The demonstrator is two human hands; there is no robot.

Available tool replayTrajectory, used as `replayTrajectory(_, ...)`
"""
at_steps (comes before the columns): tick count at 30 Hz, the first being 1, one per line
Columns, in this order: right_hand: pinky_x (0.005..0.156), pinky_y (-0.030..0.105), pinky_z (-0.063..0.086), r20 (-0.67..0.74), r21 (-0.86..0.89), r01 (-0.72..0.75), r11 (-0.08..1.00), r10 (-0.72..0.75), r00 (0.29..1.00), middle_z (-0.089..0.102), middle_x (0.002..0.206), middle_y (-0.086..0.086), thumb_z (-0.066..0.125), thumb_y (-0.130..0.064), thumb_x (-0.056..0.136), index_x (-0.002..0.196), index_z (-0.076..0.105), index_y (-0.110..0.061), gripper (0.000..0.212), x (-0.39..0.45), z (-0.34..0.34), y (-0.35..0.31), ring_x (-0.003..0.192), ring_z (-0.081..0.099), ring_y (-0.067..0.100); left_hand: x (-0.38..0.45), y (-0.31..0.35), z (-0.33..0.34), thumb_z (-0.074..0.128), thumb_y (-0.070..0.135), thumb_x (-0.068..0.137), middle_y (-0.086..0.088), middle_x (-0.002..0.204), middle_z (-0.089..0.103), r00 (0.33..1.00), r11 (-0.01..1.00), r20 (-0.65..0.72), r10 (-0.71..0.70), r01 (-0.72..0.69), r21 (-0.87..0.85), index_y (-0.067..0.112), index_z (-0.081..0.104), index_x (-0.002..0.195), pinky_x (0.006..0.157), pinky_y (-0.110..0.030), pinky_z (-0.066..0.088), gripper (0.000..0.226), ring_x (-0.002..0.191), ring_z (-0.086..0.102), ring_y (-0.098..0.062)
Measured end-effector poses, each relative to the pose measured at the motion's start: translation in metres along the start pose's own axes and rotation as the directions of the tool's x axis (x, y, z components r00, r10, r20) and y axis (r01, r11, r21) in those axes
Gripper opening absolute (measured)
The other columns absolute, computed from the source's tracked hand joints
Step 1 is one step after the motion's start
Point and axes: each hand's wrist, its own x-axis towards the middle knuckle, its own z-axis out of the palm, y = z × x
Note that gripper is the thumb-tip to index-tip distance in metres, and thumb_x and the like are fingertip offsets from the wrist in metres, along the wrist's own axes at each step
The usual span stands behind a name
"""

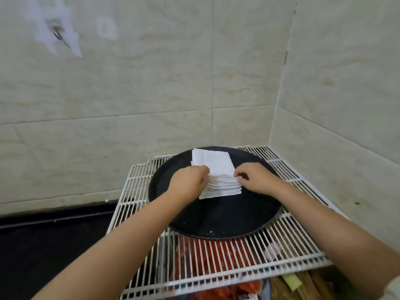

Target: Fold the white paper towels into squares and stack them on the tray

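A round black tray [218, 221] sits on a white wire rack. On its far half stands a stack of folded white paper towels [220, 185], with a white folded towel [213, 162] as its top sheet. My left hand [187, 182] grips the left side of the stack, fingers curled into the layers. My right hand [255, 177] pinches the right edge of the top layers between thumb and fingers. The near sides of the stack are partly hidden by both hands.
The white wire rack [303, 252] fills the corner between two tiled walls [129, 94]. Under the rack lie red items [207, 256] and wooden sticks [287, 286]. A dark counter [43, 245] lies to the left.
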Motion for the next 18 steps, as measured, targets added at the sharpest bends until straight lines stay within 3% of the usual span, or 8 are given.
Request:
replayTrajectory(2, 0.081, 0.032, 0.044, 0.03, -0.039, -0.019, 0.999, 0.02, 0.999, 0.065, 0.101, 0.011, 0.048, -0.01, 0.089, 0.095, 0.066, -0.002, 0.021, -0.002, -0.002, -0.005, 0.088, 0.057, 0.023, -0.001, -0.001, 0.003, 0.039, 0.02, 0.097, -0.009, 0.12, 0.06, 0.999, 1.0, 0.044, 0.009, -0.01, 0.026, 0.008, 0.054, 0.119, 0.086, -0.038, 0.049, 0.029, 0.108, 0.057, -0.028)
replayTrajectory(5, 0.077, 0.042, 0.046, 0.031, -0.105, -0.058, 0.993, 0.061, 0.998, 0.059, 0.086, 0.018, 0.046, -0.014, 0.086, 0.068, 0.059, -0.006, 0.024, -0.004, -0.01, -0.021, 0.083, 0.058, 0.03, -0.008, -0.006, -0.003, 0.036, 0.026, 0.099, -0.008, 0.132, 0.05, 0.999, 1.0, 0.042, 0.01, -0.011, 0.022, 0.011, 0.046, 0.129, 0.092, -0.04, 0.047, 0.035, 0.12, 0.049, -0.028)
replayTrajectory(6, 0.083, 0.04, 0.046, 0.039, -0.129, -0.053, 0.99, 0.058, 0.998, 0.061, 0.096, 0.017, 0.048, -0.017, 0.087, 0.077, 0.064, -0.01, 0.02, -0.005, -0.014, -0.03, 0.095, 0.059, 0.03, -0.012, -0.012, -0.007, 0.036, 0.03, 0.099, -0.007, 0.137, 0.046, 1.0, 1.0, 0.021, -0.012, 0.012, 0.027, 0.012, 0.043, 0.133, 0.096, -0.04, 0.045, 0.039, 0.126, 0.044, -0.027)
replayTrajectory(7, 0.093, 0.037, 0.043, 0.038, -0.147, -0.029, 0.989, 0.035, 0.999, 0.06, 0.115, 0.014, 0.05, -0.02, 0.089, 0.099, 0.066, -0.012, 0.02, -0.004, -0.017, -0.041, 0.111, 0.055, 0.028, -0.017, -0.02, -0.012, 0.036, 0.034, 0.098, -0.007, 0.142, 0.042, 0.998, 0.998, 0.002, -0.055, 0.055, 0.04, 0.013, 0.041, 0.135, 0.1, -0.041, 0.041, 0.043, 0.13, 0.04, -0.027)
replayTrajectory(9, 0.106, 0.036, 0.038, 0.016, -0.165, 0.003, 0.986, 0.0, 1.0, 0.047, 0.14, 0.007, 0.052, -0.026, 0.091, 0.131, 0.05, -0.013, 0.042, -0.003, -0.023, -0.072, 0.129, 0.044, 0.025, -0.032, -0.045, -0.025, 0.036, 0.037, 0.097, -0.007, 0.145, 0.038, 0.986, 0.981, -0.028, -0.167, 0.169, 0.09, 0.014, 0.039, 0.136, 0.105, -0.042, 0.035, 0.045, 0.134, 0.034, -0.027)
replayTrajectory(13, 0.107, 0.04, 0.036, 0.041, -0.221, 0.127, 0.967, -0.121, 0.992, 0.038, 0.146, 0.012, 0.047, -0.033, 0.094, 0.14, 0.035, -0.011, 0.052, 0.005, -0.018, -0.153, 0.132, 0.038, 0.029, -0.087, -0.11, -0.055, 0.033, 0.039, 0.098, -0.004, 0.155, 0.022, 0.936, 0.928, -0.006, -0.353, 0.351, 0.123, 0.019, 0.031, 0.142, 0.114, -0.045, 0.021, 0.048, 0.145, 0.013, -0.028)
replayTrajectory(18, 0.115, 0.049, 0.021, 0.163, -0.23, 0.313, 0.922, -0.281, 0.946, 0.014, 0.156, 0.012, 0.043, -0.045, 0.093, 0.147, 0.016, -0.018, 0.066, 0.003, 0.026, -0.297, 0.143, 0.015, 0.032, -0.213, -0.193, -0.101, 0.027, 0.047, 0.098, 0.003, 0.159, 0.007, 0.836, 0.824, -0.055, -0.547, 0.548, 0.144, 0.028, 0.019, 0.147, 0.117, -0.048, 0.014, 0.053, 0.147, 0.0, -0.027)
